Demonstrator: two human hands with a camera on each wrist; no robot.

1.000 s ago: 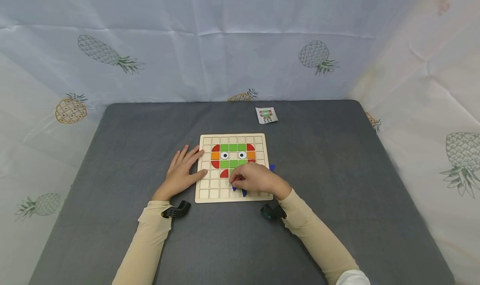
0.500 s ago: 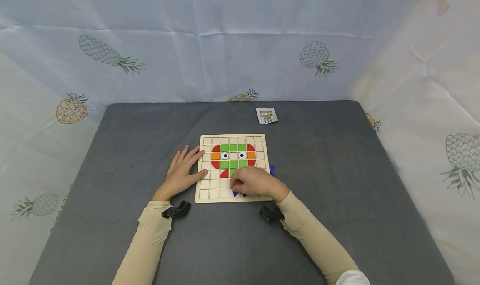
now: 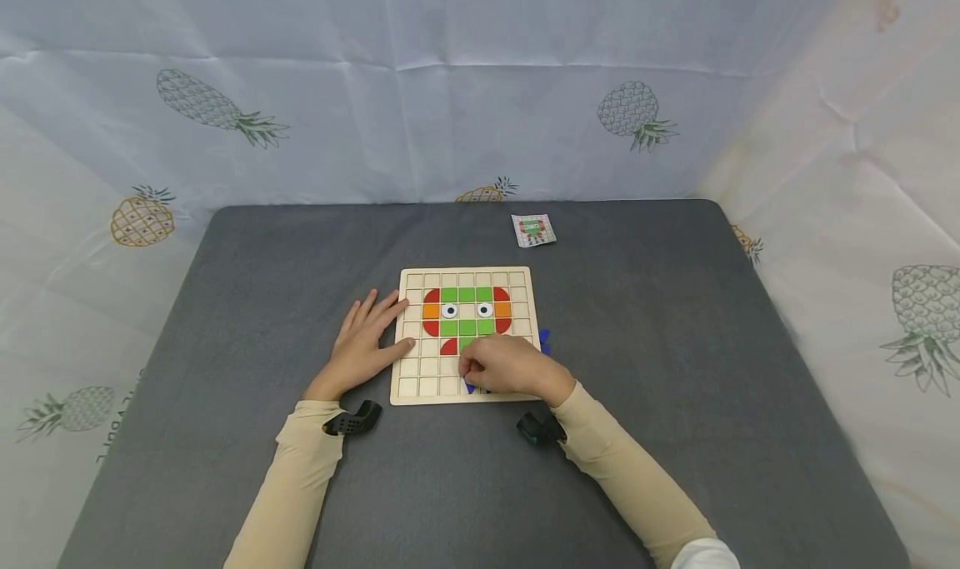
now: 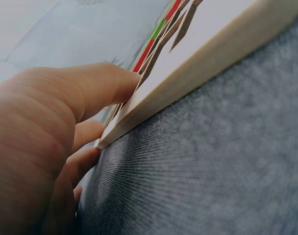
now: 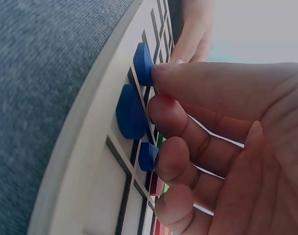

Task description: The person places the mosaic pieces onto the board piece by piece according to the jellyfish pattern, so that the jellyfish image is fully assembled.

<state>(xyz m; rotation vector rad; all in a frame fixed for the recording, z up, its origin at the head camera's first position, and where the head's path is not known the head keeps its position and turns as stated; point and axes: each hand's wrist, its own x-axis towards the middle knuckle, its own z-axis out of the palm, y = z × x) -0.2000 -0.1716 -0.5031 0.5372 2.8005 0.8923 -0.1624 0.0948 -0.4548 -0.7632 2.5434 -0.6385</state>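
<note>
A pale wooden grid board point(image 3: 408, 386) lies on the table, with red, green and orange pieces and two eye pieces forming a face. My left hand point(image 3: 367, 348) lies spread at the board's left side, its thumb and a fingertip over the edge. Over the lower middle of the board is my right hand point(image 3: 513, 365), fingers curled. In the right wrist view its thumb tip meets a small blue piece point(image 5: 142, 63), with the index fingertip close by. A larger blue piece point(image 5: 131, 115) and another blue piece point(image 5: 147, 156) sit on the grid beside the curled fingers.
Blue pieces point(image 3: 544, 336) lie against the board's right edge, partly behind the right hand. A small picture card point(image 3: 533, 231) showing a similar face rests farther back on the grey table point(image 3: 300, 252). Behind the table hangs a pineapple-print curtain point(image 3: 420, 119).
My right hand has shifted slightly toward the board's near edge, and the blue piece under its thumb has moved a little the same way. The left hand stays still.
</note>
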